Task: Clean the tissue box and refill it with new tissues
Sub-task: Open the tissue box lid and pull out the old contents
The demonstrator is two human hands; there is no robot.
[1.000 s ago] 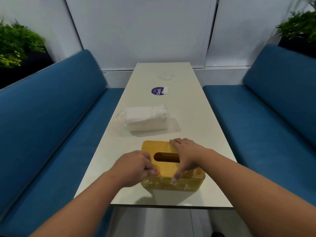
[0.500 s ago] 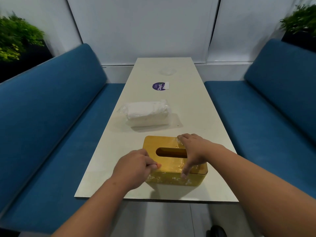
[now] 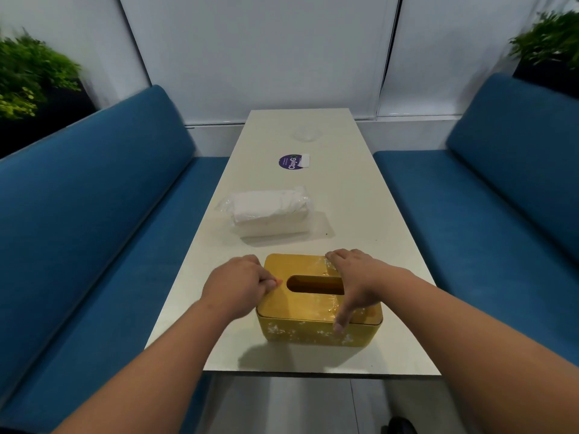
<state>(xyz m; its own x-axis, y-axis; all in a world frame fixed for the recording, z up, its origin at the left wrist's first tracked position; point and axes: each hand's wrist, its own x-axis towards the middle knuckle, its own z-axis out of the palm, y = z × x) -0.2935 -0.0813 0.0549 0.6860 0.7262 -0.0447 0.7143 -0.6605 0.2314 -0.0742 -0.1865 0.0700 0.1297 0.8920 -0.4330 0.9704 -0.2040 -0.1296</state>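
a: where are we on this one?

b: from my seat, right at the start. the box [image 3: 316, 303] sits at the near end of the bench [image 3: 360, 195], lid [image 3: 308, 303] on. i read both hands as setting up to lift that lid off.

a: what are the hands doing?

b: the left grip [image 3: 239, 281] is curled at the left edge of the lid, thumb on top near the slot [image 3: 315, 284]. the right grip [image 3: 354, 277] spans the lid across its right part, fingers hooked over the far edge, thumb down the near side. so both are clamped on the box.

a: and the refill?

b: the pack [image 3: 269, 211] lies further up the bench, apart from the box, in its clear wrap. i see no opening in the wrap.

a: next move?

b: i'd say pull the lid straight up with even force from both sides, so the base doesn't rise with it. then the inside can be wiped and the pack opened.

a: anything you can't read?

b: the slot is dark; i can't tell if old tissues remain inside. the left fingertips are hidden under the hand. there's shiny film or specks on the lid and pale flecks on the base; pattern or dirt, i can't say. no cloth in view. something clear lies at the far end, too faint to name.
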